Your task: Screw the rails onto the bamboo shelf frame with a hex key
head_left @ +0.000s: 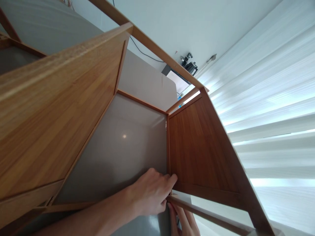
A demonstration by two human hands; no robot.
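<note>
No lettering readable
The small pale mark (166,125) left of the brown wooden panel (204,147) and the black device (191,68) beyond its top are too small to show whether they bear text.

Pale blue-white surface (209,23), plain, wall or floor not determinable; white curtain (275,108), long folds, along right side, bright daylight passing through; grey panel (150,82), flat, one rounded corner visible; black cable (145,55), thin, curved, against the pale surface; black equipment (191,68), small, beyond the panel, type unclear; light strongest at right, dimmer toward upper left
</note>
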